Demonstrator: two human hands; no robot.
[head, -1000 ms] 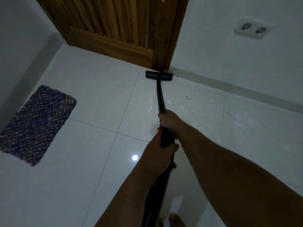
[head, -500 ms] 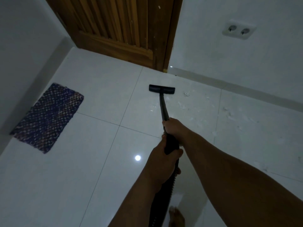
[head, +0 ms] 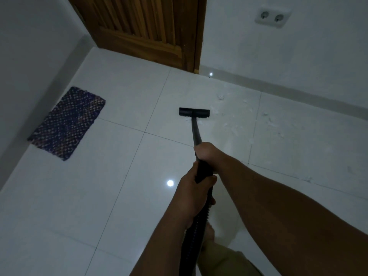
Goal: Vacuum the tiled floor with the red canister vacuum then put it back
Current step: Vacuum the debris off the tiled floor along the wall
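Observation:
The vacuum's black floor nozzle lies flat on the white tiled floor, about a tile's width in front of the door. Its black wand runs back toward me. My right hand grips the wand higher up, fingers curled round it. Just below, my left hand grips the handle where the ribbed black hose starts. The red canister is out of view. White crumbs and dust are scattered on the tiles right of the nozzle.
A wooden slatted door stands at the back, with a white wall and double socket to its right. A dark woven mat lies by the left wall. My bare foot shows beside the hose.
The nozzle has been pulled back from the door's base toward me, across the tile. Both hands kept their grip on the wand. The view has shifted slightly backward.

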